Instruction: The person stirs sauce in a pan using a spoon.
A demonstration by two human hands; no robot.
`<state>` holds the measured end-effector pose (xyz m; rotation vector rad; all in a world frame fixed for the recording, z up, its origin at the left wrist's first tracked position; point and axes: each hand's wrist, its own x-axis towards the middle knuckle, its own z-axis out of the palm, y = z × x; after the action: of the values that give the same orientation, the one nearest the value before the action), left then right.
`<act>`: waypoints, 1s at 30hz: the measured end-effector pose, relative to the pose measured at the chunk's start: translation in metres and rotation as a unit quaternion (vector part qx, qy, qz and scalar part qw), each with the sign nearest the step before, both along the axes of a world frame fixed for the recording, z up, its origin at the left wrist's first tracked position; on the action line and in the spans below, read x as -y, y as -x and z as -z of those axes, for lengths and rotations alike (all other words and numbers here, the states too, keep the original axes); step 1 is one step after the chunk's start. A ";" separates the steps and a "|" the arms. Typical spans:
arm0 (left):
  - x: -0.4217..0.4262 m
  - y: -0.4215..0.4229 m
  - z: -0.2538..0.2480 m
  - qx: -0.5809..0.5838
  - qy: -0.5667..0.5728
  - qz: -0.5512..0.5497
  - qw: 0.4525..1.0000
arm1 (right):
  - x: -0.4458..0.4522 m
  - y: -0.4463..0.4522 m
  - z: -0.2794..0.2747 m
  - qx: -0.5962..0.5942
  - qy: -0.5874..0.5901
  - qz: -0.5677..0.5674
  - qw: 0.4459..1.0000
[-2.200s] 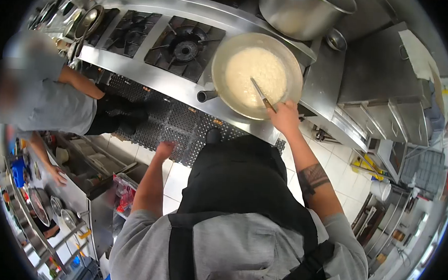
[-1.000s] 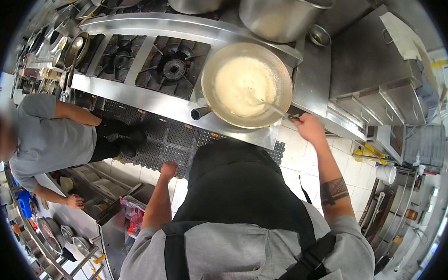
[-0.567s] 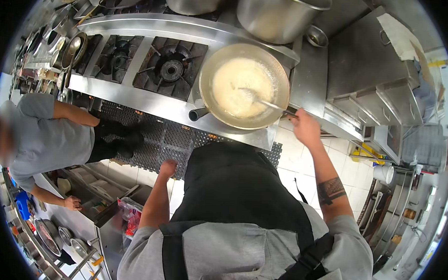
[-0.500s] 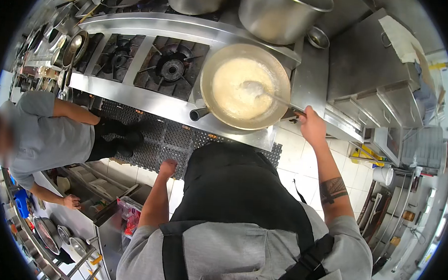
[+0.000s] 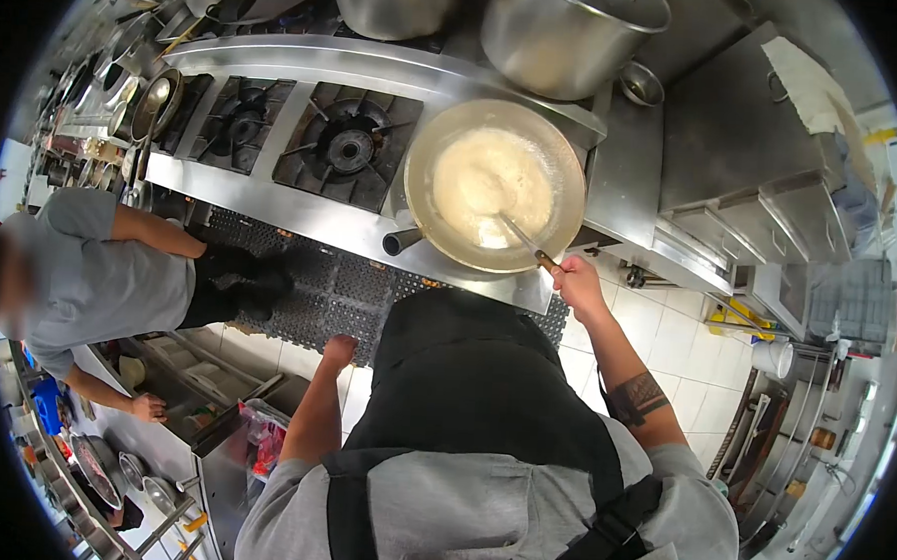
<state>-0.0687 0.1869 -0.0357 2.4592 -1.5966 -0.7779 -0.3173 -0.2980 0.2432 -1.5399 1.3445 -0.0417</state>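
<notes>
My right hand [image 5: 576,282] is closed around the wooden grip of a long-handled spoon [image 5: 528,242]. Its metal shaft slants down into a wide pan [image 5: 419,201] on the stove, and its head is hidden under a pale, creamy liquid [image 5: 473,176]. The pan's hollow handle [image 5: 402,241] points toward the front left, with no hand on it. Down at my left side, my left hand [image 5: 339,349] hangs with its fingers curled in, and nothing shows in it.
Bare burners [image 5: 350,148] lie left of the pan; a tall pot [image 5: 554,44] stands behind it. A small bowl [image 5: 640,85] sits at the back right. On the left, a co-worker [image 5: 119,256] rests a hand on a counter [image 5: 177,433]. A rubber mat [image 5: 329,265] covers the floor.
My right hand has moved left and toward me with the spoon. The spoon's head, partly showing before, has sunk under the liquid. My left hand stays low at my side.
</notes>
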 end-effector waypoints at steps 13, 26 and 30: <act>0.007 -0.008 -0.012 -0.101 -0.035 -0.133 0.985 | 0.041 0.010 -0.038 -0.062 0.438 -0.109 0.890; 0.011 0.002 -0.018 -0.058 -0.008 -0.099 0.993 | 0.096 -0.027 0.004 -0.101 0.508 -0.173 0.838; 0.010 0.012 -0.018 -0.089 -0.041 -0.151 0.984 | 0.066 -0.038 0.014 -0.088 0.392 -0.193 0.895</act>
<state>-0.0808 0.1765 -0.0181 2.5197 -1.1172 -0.9948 -0.2792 -0.3643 0.2296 -2.5284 1.1864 -0.2229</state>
